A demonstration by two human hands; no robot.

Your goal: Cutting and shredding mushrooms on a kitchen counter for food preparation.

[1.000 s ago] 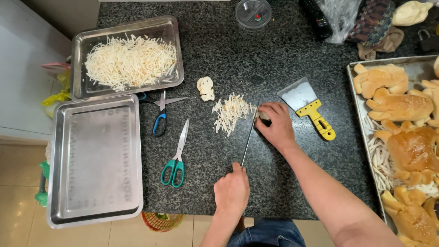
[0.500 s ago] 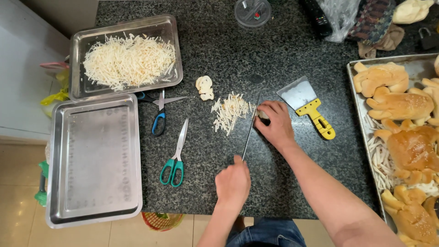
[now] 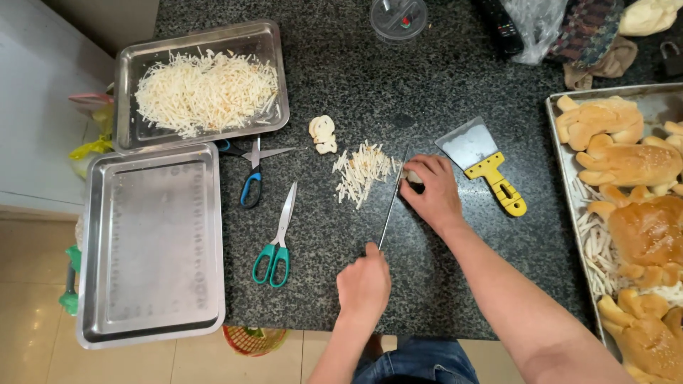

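Head view shows me both hands on the dark stone counter (image 3: 455, 85). My left hand (image 3: 364, 283) is closed around the handle of one long knife (image 3: 392, 203), whose blade points away from me. My right hand (image 3: 430, 190) is curled, fingers bent down on a small pale piece (image 3: 410, 176) that touches the blade near its tip; most of this piece is hidden under the fingers. Just left of the blade I see one heap of cut pale strips (image 3: 361, 173), and a little farther one uncut pale lump (image 3: 323, 134).

I count two pairs of scissors: the green-handled scissors (image 3: 276, 238) and the blue-handled scissors (image 3: 251, 173). One yellow-handled scraper (image 3: 486, 165) lies just right of my right hand.

I count three metal trays: the tray of shreds (image 3: 128, 107) at the far left, the empty tray (image 3: 92, 284) which overhangs the near left edge of the counter, and the bread tray (image 3: 562, 149) at the right edge. Open counter remains between the knife and the green-handled scissors, also near the front edge.
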